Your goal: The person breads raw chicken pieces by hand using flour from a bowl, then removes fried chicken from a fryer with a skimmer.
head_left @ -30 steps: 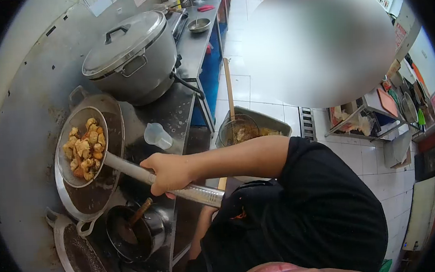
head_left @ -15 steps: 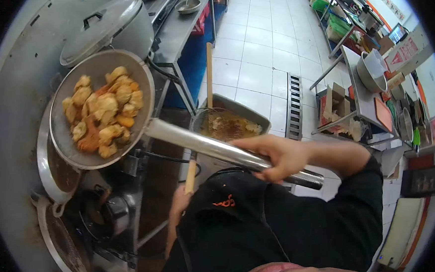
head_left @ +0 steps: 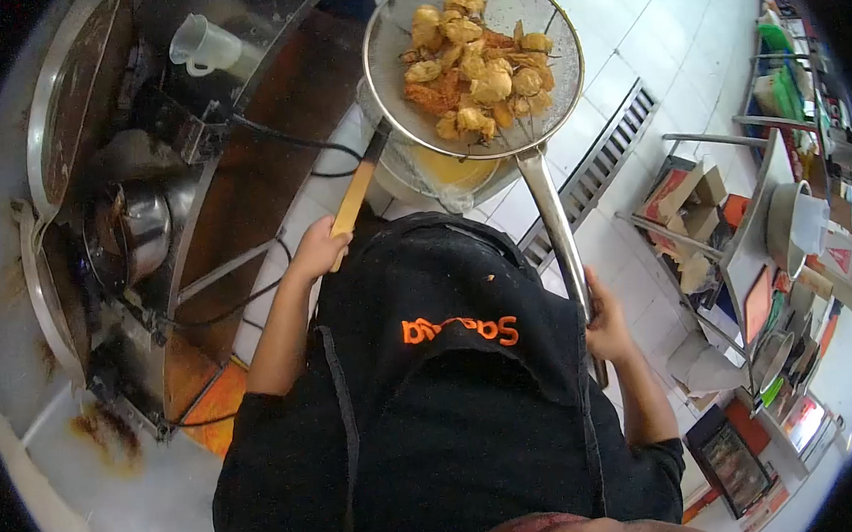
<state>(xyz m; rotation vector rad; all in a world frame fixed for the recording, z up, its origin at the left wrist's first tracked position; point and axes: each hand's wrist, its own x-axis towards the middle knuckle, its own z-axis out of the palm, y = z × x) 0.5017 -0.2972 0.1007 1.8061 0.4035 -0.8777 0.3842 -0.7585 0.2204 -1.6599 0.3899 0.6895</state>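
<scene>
My right hand point(head_left: 607, 318) is closed around the long steel handle point(head_left: 552, 219) of a large mesh strainer point(head_left: 566, 77). Golden-brown fried pieces point(head_left: 488, 82) lie heaped in its mesh. My left hand point(head_left: 318, 248) grips a wooden-handled tool point(head_left: 352, 207); its handle runs up to a dark collar at the strainer's near rim, and its head is hidden or hard to make out. Beneath the strainer, a tub point(head_left: 401, 175) with yellowish contents and clear plastic at its edge is partly covered.
Large round pans point(head_left: 45, 182) and a steel pot point(head_left: 146, 229) stand at the left, by a clear measuring jug point(head_left: 203, 46). Black cables cross nearby. A floor drain point(head_left: 600, 163) runs through the tiles. At right, a metal table point(head_left: 751, 231) holds a large bowl point(head_left: 790, 229).
The strainer with the fried pieces has swung from above the left-hand pans to above the tub. My left hand has come into fuller view with the wooden handle. The camera view has turned.
</scene>
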